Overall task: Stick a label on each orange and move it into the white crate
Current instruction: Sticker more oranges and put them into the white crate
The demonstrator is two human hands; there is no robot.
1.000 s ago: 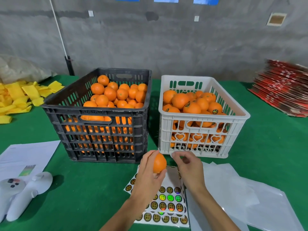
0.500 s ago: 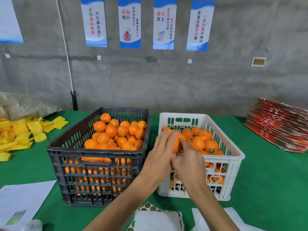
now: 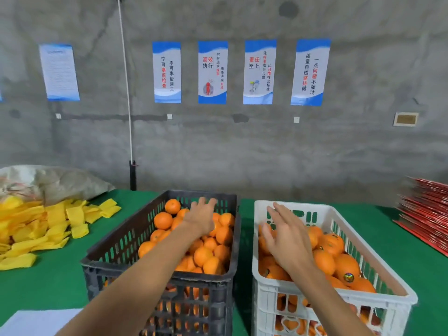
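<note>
A white crate (image 3: 286, 284) heaped with oranges (image 3: 324, 260), one bearing a shiny round label (image 3: 348, 277), stands on a green table (image 3: 412, 238); the right hand (image 3: 289, 238) hovers over its fruit, fingers spread, grasping nothing. Just left of the white crate, a black crate (image 3: 155, 270) holds more oranges (image 3: 203, 255), and the left hand (image 3: 202, 219) reaches over them, fingers extended, also grasping nothing. Farther left of it lie yellow foam sleeves (image 3: 48, 224).

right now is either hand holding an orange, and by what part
Nothing is held. The left hand reaches open over the oranges in the black crate; the right hand is open above the white crate.
</note>
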